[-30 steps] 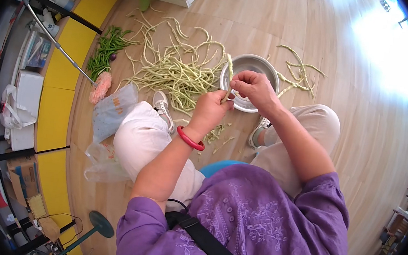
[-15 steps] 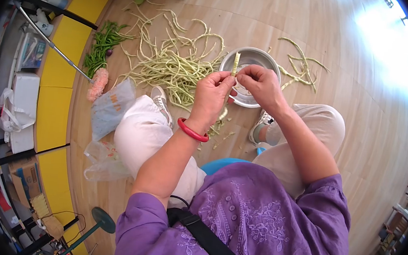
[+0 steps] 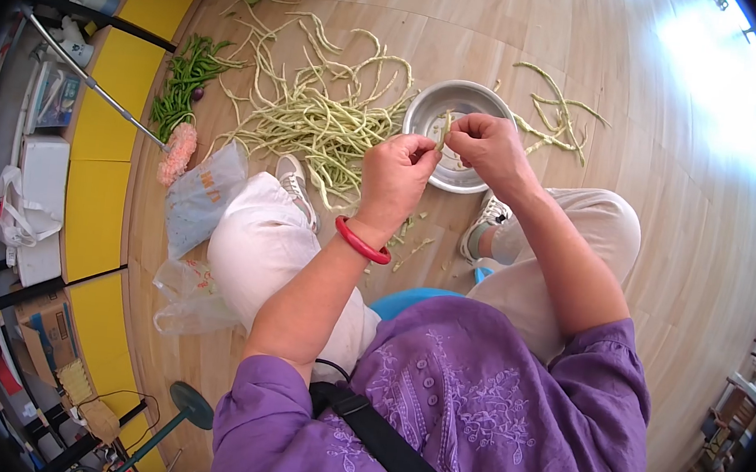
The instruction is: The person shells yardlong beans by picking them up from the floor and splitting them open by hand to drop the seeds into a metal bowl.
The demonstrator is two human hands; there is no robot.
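- Bean piece (image 3: 447,123): less of its length shows than a second ago, when it rose well above your fingers.
- Your left hand (image 3: 395,176): now pinching at its fingertips, formerly wrapped lower.
- Your right hand (image 3: 491,151): fingertips shifted inward over the bowl (image 3: 420,117).

No lettering can be read for certain. The bluish plastic bag (image 3: 197,208) on the floor (image 3: 415,35) bears orange marks, possibly letters, though they look too small and creased to make out.

Yellow panels (image 3: 96,220) stand near a duster (image 3: 177,154) — probably — pink.
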